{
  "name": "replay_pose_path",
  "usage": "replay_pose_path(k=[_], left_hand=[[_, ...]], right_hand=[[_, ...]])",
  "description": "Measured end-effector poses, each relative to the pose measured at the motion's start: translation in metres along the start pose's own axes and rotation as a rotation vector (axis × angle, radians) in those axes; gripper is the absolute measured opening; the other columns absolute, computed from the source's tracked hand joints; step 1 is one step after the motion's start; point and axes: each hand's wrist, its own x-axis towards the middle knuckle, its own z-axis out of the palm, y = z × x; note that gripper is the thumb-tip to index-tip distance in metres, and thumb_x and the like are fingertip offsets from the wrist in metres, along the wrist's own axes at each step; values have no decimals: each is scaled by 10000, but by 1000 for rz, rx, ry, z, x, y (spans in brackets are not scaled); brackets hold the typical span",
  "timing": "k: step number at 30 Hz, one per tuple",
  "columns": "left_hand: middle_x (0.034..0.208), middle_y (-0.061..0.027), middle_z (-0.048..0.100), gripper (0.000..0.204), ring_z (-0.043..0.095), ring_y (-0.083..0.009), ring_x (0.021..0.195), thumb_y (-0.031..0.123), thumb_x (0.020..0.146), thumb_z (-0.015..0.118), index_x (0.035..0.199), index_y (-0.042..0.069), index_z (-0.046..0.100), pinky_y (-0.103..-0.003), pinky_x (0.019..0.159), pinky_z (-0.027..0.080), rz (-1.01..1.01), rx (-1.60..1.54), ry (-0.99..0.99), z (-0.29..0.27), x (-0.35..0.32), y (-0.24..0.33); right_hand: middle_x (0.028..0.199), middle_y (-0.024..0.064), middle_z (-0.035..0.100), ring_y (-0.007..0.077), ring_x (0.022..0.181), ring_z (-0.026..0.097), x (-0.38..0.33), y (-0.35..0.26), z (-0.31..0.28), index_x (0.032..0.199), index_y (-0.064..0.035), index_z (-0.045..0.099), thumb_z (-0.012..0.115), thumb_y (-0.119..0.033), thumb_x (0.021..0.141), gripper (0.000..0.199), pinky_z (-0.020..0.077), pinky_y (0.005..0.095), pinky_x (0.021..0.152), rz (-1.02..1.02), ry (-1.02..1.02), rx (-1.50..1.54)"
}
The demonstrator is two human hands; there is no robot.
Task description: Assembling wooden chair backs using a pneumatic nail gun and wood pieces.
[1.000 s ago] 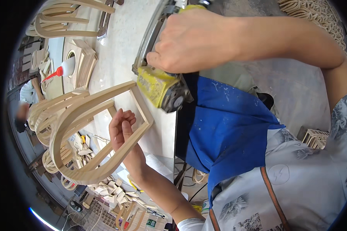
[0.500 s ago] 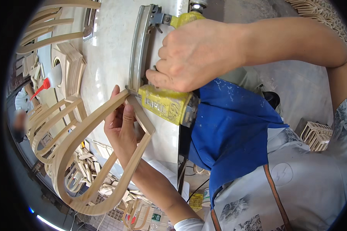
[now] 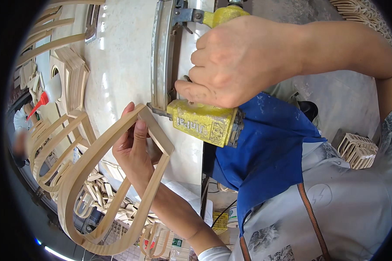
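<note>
My left hand (image 3: 133, 145) is closed round the narrow corner of a bent pale-wood frame (image 3: 67, 195), thumb on its short flat crosspiece (image 3: 156, 132). The frame's rounded loop hangs toward the lower left. My right hand (image 3: 244, 61) wraps the grip of a yellow pneumatic nail gun (image 3: 204, 124) with a long metal magazine. The gun's nose is beside the frame's corner, apart from it by a small gap. My right fingers hide most of the grip and the trigger.
Behind the frame lies a pale workbench (image 3: 122, 56). It bears stacked wooden pieces (image 3: 72, 78), a white glue bottle (image 3: 53, 89) with a red nozzle, and more bent frames (image 3: 45, 167). Loose wood offcuts (image 3: 104, 195) lie lower left. Another person (image 3: 21, 122) is at far left.
The nail gun has moved right, its nose coming off the frame's corner. The frame, still in my left hand, has shifted slightly left and down.
</note>
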Motion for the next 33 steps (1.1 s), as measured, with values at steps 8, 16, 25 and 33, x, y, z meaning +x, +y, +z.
replay_pose_path(k=[8, 16, 25, 33], left_hand=[[1340, -149, 696, 412, 655, -170, 1187, 102, 1061, 660, 1439, -53, 608, -307, 1056, 508, -7, 75, 5, -4, -2, 1], [1334, -144, 699, 414, 654, -174, 1185, 131, 1067, 659, 1439, -47, 613, -313, 1062, 502, -3, 103, -2, -4, -2, 0], [1334, -148, 701, 410, 647, -168, 1205, 134, 1074, 649, 1441, -46, 611, -305, 1064, 495, 14, 121, 15, -3, -3, 0], [1350, -156, 692, 408, 646, -173, 1209, 123, 1075, 643, 1445, -45, 608, -298, 1064, 495, 0, 131, -15, -5, -2, -1]], right_hand=[[692, 58, 736, 262, 733, 773, 5, 1, 0, 792, -57, 695, 710, -127, 776, 74, 610, 384, 640, 4, 22, 41], [719, 51, 751, 256, 761, 777, 8, 2, 0, 790, -57, 713, 725, -119, 758, 71, 613, 385, 655, -39, -13, 10], [737, 66, 760, 249, 773, 777, 11, 8, 1, 744, -57, 716, 735, -113, 732, 61, 613, 383, 666, -85, -2, -13], [752, 66, 765, 250, 780, 778, 14, 9, 1, 742, -55, 714, 729, -118, 746, 65, 616, 389, 684, -57, -28, -10]])
